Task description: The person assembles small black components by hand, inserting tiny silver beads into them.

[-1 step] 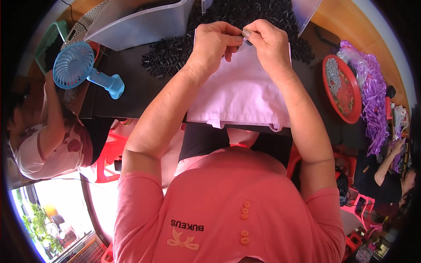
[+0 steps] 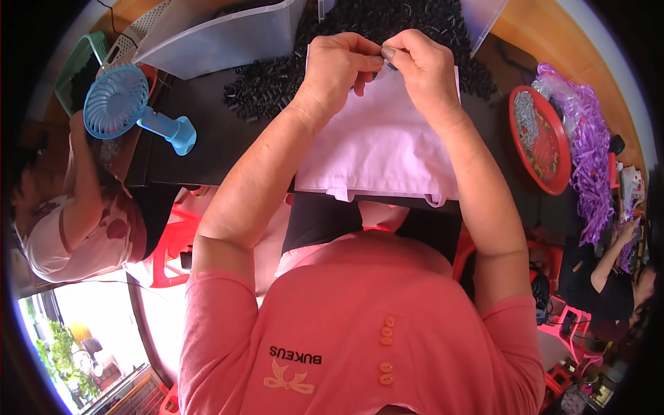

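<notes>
My left hand (image 2: 333,68) and my right hand (image 2: 425,72) meet at their fingertips over the far end of a pink cloth (image 2: 380,149). Both are closed in a pinch. A small black piece (image 2: 391,66) shows at the right fingertips; another dark bit shows beneath the left fingers, but most of what they hold is hidden. Beyond the hands lies a large heap of short black tube-like pieces (image 2: 401,15), spilling around both sides of the cloth. The cloth covers the near table edge, with two loops hanging down.
A translucent plastic bin (image 2: 228,45) and a blue handheld fan (image 2: 117,104) stand left. At right are a red tray (image 2: 564,173) with small grey metal parts (image 2: 526,121) and purple strips (image 2: 588,152). Other people sit at both sides, near red and pink stools (image 2: 169,242).
</notes>
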The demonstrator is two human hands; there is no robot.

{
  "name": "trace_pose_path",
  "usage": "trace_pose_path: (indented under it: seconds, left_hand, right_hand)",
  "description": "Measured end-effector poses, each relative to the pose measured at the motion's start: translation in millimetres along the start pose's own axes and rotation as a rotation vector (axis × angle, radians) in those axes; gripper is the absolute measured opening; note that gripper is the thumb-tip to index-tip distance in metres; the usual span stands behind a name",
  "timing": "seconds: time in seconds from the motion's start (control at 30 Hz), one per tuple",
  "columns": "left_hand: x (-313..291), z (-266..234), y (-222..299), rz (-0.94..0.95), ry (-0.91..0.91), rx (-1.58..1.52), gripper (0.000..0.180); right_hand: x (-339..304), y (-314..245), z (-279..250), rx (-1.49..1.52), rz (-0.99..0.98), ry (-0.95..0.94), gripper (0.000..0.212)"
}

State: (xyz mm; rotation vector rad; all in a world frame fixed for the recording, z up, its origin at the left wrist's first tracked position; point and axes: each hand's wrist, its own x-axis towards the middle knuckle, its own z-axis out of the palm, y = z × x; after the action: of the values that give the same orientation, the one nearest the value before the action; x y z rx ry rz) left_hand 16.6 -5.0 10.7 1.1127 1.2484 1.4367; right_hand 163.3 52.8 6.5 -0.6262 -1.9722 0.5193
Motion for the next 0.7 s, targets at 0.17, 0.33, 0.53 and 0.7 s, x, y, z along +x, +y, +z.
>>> trace_pose_path:
  seconds: [0.17,0.33,0.53,0.7]
  left_hand:
    - [2.3,-1.8,-1.9,0.018,-0.003,0.043,0.012]
    - [5.0,-8.4,-4.7,-0.04,0.034,-0.134,0.013]
    - [7.3,-6.9,-13.7,-0.056,0.064,-0.129,0.011]
    - [7.7,-2.0,-14.3,-0.044,0.029,-0.234,0.01]
  right_hand:
    - [0.7,11.4,-0.1,-0.064,-0.051,-0.061,0.007]
    - [-6.3,7.5,8.7,0.088,0.105,-0.115,0.02]
    - [-10.3,11.9,24.7,-0.292,-0.187,0.09,0.031]
    - [-11.1,22.1,29.3,-0.414,-0.311,0.181,0.028]
